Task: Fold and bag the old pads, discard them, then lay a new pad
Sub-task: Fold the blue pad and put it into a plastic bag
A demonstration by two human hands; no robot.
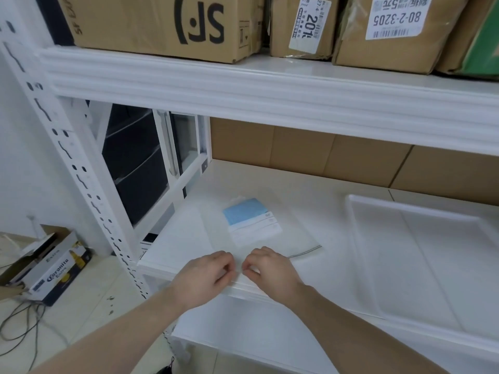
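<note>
1. Both sets of fingers are pinched narrow at the front edge of the shelf (310, 201). The left hand (208, 276) and the right hand (270, 271) sit just beside each other, each nipping what looks like the mouth of a clear bag (259, 238).
2. The bag lies flat on the shelf, running back from the hands. Its dark zip strip (305, 251) shows to the right of the right hand.
3. Inside the bag, toward the back, is a folded pad (249, 220), blue on top and white below. It sits near the left half of the shelf.
4. A white tray (421, 255) rests at the right end of the shelf, well apart from the bag, with no pad in it.
5. The step in hand seems to be sealing or opening the bag mouth; I cannot tell which.
6. To do it well, keep both pinches on the strip, press the two sides together squarely, and work outward along the front edge without creasing the film.
</note>
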